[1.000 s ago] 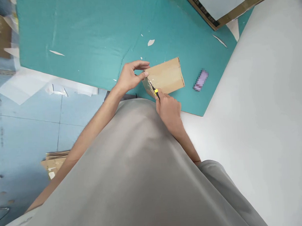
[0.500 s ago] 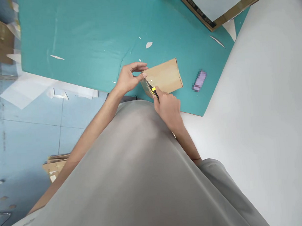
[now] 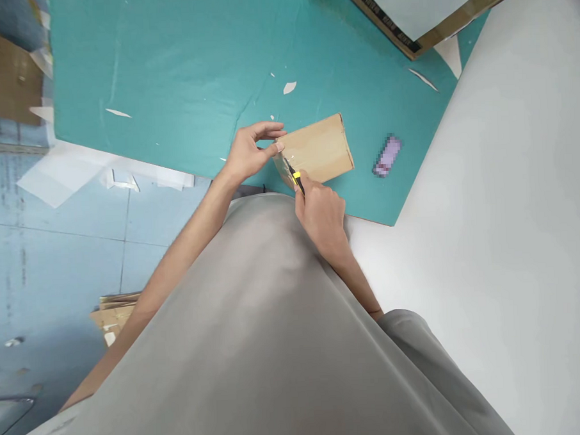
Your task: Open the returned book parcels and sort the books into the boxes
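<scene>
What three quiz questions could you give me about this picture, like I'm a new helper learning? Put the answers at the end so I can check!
1. What does the right hand hold?
A) scissors
B) a black-and-yellow cutter
C) a roll of tape

2. True or false: the thumb of the left hand is on the small cardboard box.

3. Fill in the colour: the pixelated purple thing lies on a ____ tabletop.

Key: 1. B. 2. True. 3. Green (a bluish green).

The tabletop (image 3: 168, 75) leaves room leftward; a carton (image 3: 454, 21) blocks far right.
</scene>
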A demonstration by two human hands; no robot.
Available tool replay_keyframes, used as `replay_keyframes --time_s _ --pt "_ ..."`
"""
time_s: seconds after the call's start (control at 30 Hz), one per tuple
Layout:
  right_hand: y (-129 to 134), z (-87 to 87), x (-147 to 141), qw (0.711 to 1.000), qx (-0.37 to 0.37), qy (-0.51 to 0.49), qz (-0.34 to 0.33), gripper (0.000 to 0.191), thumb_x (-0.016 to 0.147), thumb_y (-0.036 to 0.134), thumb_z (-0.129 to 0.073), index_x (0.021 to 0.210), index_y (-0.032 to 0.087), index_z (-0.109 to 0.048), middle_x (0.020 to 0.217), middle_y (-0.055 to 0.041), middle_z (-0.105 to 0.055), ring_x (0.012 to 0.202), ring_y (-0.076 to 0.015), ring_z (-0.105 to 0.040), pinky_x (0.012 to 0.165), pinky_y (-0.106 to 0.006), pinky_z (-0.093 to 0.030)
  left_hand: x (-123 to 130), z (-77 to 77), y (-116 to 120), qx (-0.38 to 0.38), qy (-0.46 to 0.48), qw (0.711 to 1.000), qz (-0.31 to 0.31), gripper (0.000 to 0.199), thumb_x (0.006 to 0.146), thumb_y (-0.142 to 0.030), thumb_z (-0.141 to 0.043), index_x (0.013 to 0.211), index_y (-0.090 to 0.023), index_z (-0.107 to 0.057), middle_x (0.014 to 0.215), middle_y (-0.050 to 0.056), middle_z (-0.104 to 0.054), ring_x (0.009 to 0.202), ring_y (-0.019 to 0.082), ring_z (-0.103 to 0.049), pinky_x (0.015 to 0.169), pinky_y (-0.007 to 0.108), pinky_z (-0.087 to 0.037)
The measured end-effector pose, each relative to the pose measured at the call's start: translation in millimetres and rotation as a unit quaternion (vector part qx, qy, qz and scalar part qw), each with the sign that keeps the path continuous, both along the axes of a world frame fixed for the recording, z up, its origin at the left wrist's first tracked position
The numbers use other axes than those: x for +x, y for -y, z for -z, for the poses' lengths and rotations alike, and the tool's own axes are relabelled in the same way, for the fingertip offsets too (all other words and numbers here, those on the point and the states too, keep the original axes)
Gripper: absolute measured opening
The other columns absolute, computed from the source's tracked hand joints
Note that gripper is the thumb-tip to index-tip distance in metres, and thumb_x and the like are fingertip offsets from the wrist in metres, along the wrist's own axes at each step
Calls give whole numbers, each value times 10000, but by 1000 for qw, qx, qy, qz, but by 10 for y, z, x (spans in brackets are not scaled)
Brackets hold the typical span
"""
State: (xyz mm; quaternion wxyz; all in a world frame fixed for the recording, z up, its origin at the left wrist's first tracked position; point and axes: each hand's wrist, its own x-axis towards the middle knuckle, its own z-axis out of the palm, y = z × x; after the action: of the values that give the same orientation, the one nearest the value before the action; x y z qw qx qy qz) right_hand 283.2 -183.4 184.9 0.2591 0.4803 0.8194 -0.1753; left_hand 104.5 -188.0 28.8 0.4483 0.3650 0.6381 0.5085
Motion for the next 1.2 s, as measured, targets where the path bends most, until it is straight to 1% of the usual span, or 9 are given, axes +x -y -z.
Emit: replay_keyframes --time_s 0.3,0.43,0.67,0.83,0.93,1.0,1.07,1.13,1.2 --pt "-1 69 -58 1000 -3 10 2 524 1126 353 -333 1614 194 -440 1202 -200 -759 1034 -339 -737 885 -444 -542 15 17 19 2 -8 1000 -3 530 823 -518 -802 1254 -221 -721 1250 142 -779 1226 335 -722 902 448 -655" --pt "12 67 -88 1000 2 8 -2 490 1122 281 -304 1570 187 -478 1189 -197 -760 1007 -325 -749 866 -436 -552 59 -9 57 3 -14 1000 -19 531 829 -532 -788 1249 -215 -721 1277 148 -772 1241 333 -715 905 437 -658" --pt "106 53 110 998 -15 52 -22 424 1117 251 -338 1479 169 -544 1123 -192 -776 974 -306 -765 816 -400 -559 91 -27 73 6 -8 1000 -15 547 834 -503 -791 1293 -222 -692 1260 154 -774 1240 337 -719 952 476 -644" --pt "172 -96 216 998 -20 44 -29 423 1115 265 -359 1483 184 -553 1077 -166 -784 940 -297 -752 791 -370 -532 110 -18 86 10 -15 1000 -18 538 853 -572 -764 1273 -239 -706 1291 138 -763 1262 333 -703 958 474 -640" --pt "-8 -177 352 999 27 12 22 471 1132 353 -320 1548 220 -497 1136 -167 -767 959 -306 -731 800 -372 -509 123 -10 156 12 -36 999 -27 503 900 -598 -707 1279 -268 -704 1344 122 -737 1294 317 -679 1009 478 -617" --pt "-248 -101 499 991 98 -9 88 527 1135 395 -262 1586 195 -447 1210 -200 -736 1013 -333 -712 812 -389 -500 151 -1 248 12 -63 997 -35 504 928 -581 -668 1332 -280 -677 1411 118 -694 1347 315 -641 1052 490 -594" --pt "-517 93 657 976 160 -33 143 547 1128 401 -238 1576 159 -439 1266 -231 -705 1060 -351 -696 821 -401 -495 197 15 349 9 -98 995 -21 557 922 -536 -673 1423 -299 -619 1504 114 -624 1411 318 -588 1089 499 -571" --pt "-727 346 779 969 173 -57 169 539 1125 411 -243 1530 137 -470 1228 -233 -715 1053 -348 -696 825 -400 -490 246 37 421 7 -136 991 15 696 876 -473 -726 1522 -305 -529 1577 124 -549 1464 330 -534 1126 507 -545" --pt "-819 570 831 965 170 -68 187 547 1128 432 -229 1506 119 -471 1151 -225 -732 1016 -343 -704 821 -395 -484 273 61 440 8 -172 984 45 836 831 -410 -766 1592 -280 -446 1612 147 -501 1496 348 -493 1164 521 -514"
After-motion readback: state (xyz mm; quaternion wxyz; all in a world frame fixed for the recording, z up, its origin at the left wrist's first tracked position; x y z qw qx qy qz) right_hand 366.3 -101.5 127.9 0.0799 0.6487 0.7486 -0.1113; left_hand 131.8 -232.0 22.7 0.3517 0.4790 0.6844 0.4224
